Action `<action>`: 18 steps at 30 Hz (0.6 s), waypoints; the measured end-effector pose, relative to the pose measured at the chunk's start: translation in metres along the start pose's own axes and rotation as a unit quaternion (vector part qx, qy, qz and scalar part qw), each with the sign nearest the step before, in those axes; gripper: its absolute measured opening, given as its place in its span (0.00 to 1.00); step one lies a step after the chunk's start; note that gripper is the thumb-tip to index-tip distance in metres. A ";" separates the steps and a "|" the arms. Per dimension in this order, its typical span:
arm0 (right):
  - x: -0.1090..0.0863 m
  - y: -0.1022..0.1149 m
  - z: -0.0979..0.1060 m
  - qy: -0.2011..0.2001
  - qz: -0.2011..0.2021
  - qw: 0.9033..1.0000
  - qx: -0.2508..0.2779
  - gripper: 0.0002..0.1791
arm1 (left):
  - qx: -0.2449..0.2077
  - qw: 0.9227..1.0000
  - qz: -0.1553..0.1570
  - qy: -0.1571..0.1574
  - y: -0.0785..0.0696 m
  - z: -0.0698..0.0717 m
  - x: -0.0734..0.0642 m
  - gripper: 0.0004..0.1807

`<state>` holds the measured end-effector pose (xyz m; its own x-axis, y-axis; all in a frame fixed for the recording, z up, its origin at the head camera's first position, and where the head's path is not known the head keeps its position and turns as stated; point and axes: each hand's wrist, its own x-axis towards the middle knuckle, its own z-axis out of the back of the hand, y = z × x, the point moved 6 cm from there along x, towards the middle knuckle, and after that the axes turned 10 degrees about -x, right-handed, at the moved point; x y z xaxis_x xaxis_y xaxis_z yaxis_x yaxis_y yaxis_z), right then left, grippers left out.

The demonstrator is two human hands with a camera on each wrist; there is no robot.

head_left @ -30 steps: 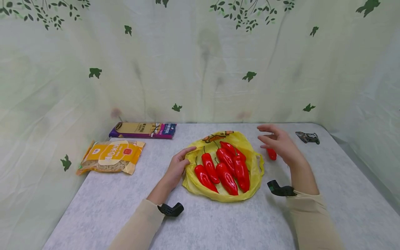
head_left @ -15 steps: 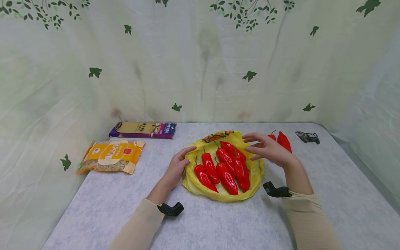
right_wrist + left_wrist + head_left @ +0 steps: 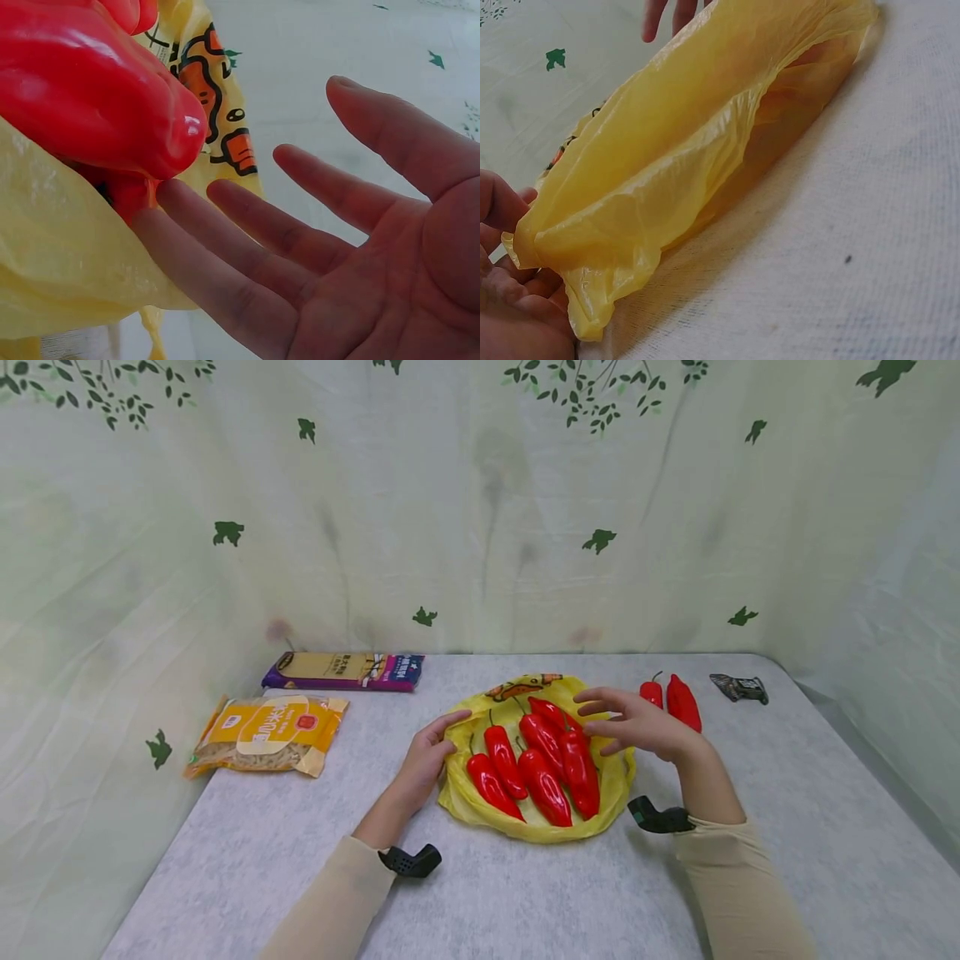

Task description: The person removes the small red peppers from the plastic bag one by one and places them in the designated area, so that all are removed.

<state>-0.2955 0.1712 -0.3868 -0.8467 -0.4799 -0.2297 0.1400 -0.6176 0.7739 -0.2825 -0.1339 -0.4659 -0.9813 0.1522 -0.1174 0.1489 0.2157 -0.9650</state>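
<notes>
A yellow plastic bag (image 3: 525,833) lies with its mouth spread wide, several glossy red chili peppers (image 3: 544,787) inside. At its left rim my left hand (image 3: 422,767) pinches the bag's edge; the left wrist view shows thumb and fingers on either side of the yellow plastic (image 3: 652,172). Over the right rim hovers my right hand (image 3: 637,724), its fingers apart and loosely extended, holding nothing. In the right wrist view its fingertips are close by a red pepper (image 3: 97,90) in the bag. Two more red peppers (image 3: 683,703) lie on the table beyond my right hand.
An orange-and-clear bag of grain-like food (image 3: 268,735) lies at the left table edge. Behind it is a purple-and-gold packet (image 3: 341,672). A small black wrapped packet (image 3: 739,688) sits at the back right. A leaf-printed curtain (image 3: 480,527) stands behind the table.
My right hand has moved left from beyond the bag to over its right rim, uncovering the two loose peppers. My left hand and the bag have stayed in place.
</notes>
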 end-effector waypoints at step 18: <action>0.007 -0.009 -0.017 0.044 0.000 0.997 -0.067 0.33 | -0.002 1.000 -0.001 -0.002 0.000 0.000 0.001 0.31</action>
<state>-0.2942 0.1627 -0.4054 -0.7988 -0.5294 -0.2857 0.2120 -0.6922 0.6898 -0.2833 -0.1337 -0.4660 -0.9821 0.1472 -0.1170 0.1478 0.2190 -0.9645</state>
